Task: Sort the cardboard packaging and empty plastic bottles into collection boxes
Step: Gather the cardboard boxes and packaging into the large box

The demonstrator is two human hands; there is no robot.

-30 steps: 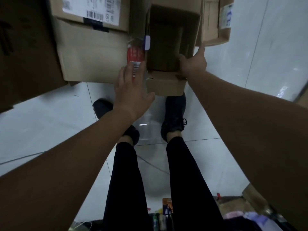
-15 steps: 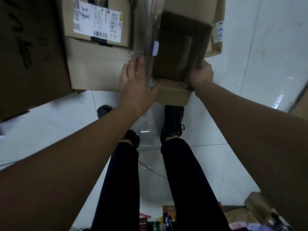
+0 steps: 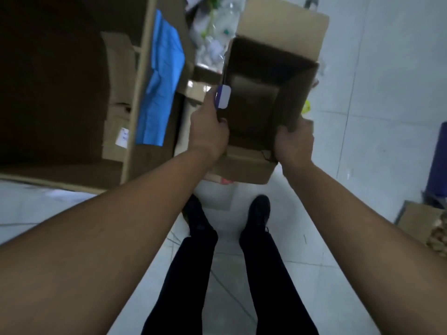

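Floor [image 3: 362, 165]: pale glossy tile. A person stands on it and looks down at the work.

1. Task item. Open cardboard carton [image 3: 254, 97], held off the floor in front of the person, mouth up, far flap raised. A purple-and-white label [image 3: 223, 96] sits on its left rim.
2. Hands. Left hand [image 3: 209, 134] grips the carton's left wall near the front corner, fingers curled over the rim. Right hand [image 3: 294, 143] grips the right wall at the near corner, fingers wrapped round the edge, thumb outside.
3. Containers.
 - Carton interior: dark. Only a folded inner flap is visible; no other contents can be made out.
 - Large collection box [image 3: 137, 93], just left of the carton: holds flat cardboard [image 3: 118, 93] and a blue sheet [image 3: 164, 81].
 - Beyond the carton, a heap of clear plastic bottles [image 3: 217, 32]. Whether it lies in a box can't be told.
4. Progress (est.). Partly done: some cardboard is already in the large box and bottles are grouped apart. The carton is in hand but not yet placed. It likely goes w/ the cardboard at left. Other items left to sort: can't tell.
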